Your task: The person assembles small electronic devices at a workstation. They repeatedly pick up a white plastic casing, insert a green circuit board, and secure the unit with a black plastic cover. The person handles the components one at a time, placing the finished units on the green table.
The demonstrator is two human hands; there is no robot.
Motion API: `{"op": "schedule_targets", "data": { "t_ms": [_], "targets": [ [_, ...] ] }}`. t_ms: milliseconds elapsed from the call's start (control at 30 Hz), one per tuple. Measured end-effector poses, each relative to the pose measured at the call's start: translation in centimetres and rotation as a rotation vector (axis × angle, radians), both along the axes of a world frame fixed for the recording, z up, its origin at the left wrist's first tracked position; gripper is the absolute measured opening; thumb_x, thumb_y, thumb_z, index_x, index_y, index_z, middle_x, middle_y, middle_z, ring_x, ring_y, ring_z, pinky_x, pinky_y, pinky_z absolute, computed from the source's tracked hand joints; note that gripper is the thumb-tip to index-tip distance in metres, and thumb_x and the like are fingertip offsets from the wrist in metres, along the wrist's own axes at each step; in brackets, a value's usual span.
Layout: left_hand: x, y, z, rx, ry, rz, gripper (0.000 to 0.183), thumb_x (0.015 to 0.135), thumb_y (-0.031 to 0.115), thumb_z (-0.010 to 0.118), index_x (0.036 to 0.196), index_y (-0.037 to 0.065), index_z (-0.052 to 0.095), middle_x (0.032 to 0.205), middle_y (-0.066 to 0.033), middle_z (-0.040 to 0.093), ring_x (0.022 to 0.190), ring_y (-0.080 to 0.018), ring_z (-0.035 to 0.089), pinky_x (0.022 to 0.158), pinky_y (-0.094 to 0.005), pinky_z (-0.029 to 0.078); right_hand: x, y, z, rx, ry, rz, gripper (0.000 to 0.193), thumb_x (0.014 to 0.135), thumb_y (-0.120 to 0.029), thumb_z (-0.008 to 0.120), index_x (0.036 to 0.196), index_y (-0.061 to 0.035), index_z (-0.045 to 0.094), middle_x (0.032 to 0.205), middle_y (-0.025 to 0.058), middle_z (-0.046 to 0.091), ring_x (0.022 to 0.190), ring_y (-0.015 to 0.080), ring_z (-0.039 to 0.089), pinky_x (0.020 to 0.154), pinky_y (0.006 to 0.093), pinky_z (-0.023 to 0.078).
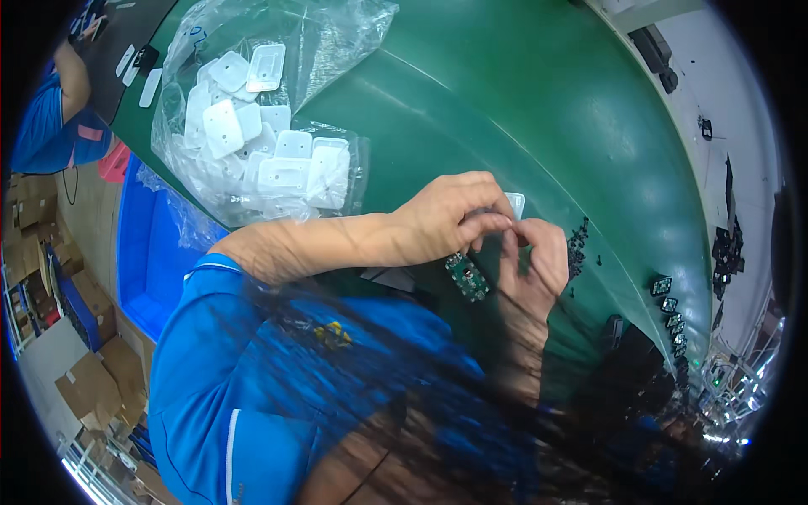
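Your left hand (446, 215) and right hand (540, 257) meet, fingertips pinched close at white piece (517, 202), likely for fine two-handed control; exact grasp hidden, cannot tell. Green circuit board (469, 279) just below left hand. Small black parts (577, 248) beside right hand, white covers (284, 175) in clear bag (337, 49) beyond left forearm (337, 244), seemingly for easy reach.

bag (341, 38): blue handwritten mark (198, 35) | shirt (198, 353): yellow chest mark (334, 334), blurred; sleeve print (239, 490), too small to read
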State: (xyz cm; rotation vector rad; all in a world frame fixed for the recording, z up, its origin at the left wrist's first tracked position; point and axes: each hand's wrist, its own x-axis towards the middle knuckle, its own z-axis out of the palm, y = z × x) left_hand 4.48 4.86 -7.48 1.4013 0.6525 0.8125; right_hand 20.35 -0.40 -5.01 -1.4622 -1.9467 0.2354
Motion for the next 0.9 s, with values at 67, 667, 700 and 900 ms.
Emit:
{"op": "schedule_targets", "data": {
  "t_ms": [67, 667, 700, 900],
  "targets": [
    [0.0, 0.0, 0.2, -0.092, -0.034, -0.003, 0.01, 0.091, 0.003, 0.054, 0.094, -0.003, 0.062, 0.089, -0.0089, 0.054, 0.062, -0.0123, 0.061, 0.049, -0.0221, 0.049, 0.0, -0.2, -0.5, -0.001, 0.119, -0.039, 0.014, 0.079, 0.0, 0.067, 0.09, -0.0018, 0.06, 0.083, 0.0099, 0.06, 0.072, 0.0225, 0.057, 0.057, 0.0306, 0.043],
    [0.3, -0.4, -0.5, -0.139, -0.057, 0.051, 0.025, 0.089, 0.004, 0.056, 0.113, 0.002, 0.051, 0.083, -0.0079, 0.061, 0.066, -0.0145, 0.06, 0.059, -0.0278, 0.05, 0.1, -0.2, -1.0, -0.289, 0.767, -0.168, 0.008, 0.084, 0.0, 0.064, 0.089, -0.0001, 0.058, 0.088, 0.0025, 0.05, 0.071, 0.0053, 0.046, 0.063, 0.0179, 0.037],
    [0.4, -0.3, -0.3, -0.17, -0.049, 0.061, 0.024, 0.089, 0.005, 0.057, 0.111, 0.001, 0.049, 0.078, -0.0077, 0.062, 0.067, -0.015, 0.061, 0.063, -0.0282, 0.05, 0.2, -0.4, -1.4, -0.308, 0.773, -0.194, 0.009, 0.082, 0.0, 0.066, 0.088, -0.0009, 0.059, 0.085, 0.0021, 0.05, 0.068, 0.0048, 0.044, 0.059, 0.0175, 0.035],
    [-0.1, -0.2, -1.1, -0.292, -0.049, 0.024, 0.02, 0.09, 0.001, 0.057, 0.109, -0.002, 0.053, 0.096, -0.0064, 0.061, 0.083, -0.0104, 0.06, 0.074, -0.0254, 0.051, -0.8, 0.1, -1.0, -0.188, 0.528, -0.151, 0.01, 0.08, 0.001, 0.067, 0.084, -0.002, 0.06, 0.079, 0.0011, 0.051, 0.061, 0.0046, 0.043, 0.054, 0.0181, 0.034]
  ]
}}
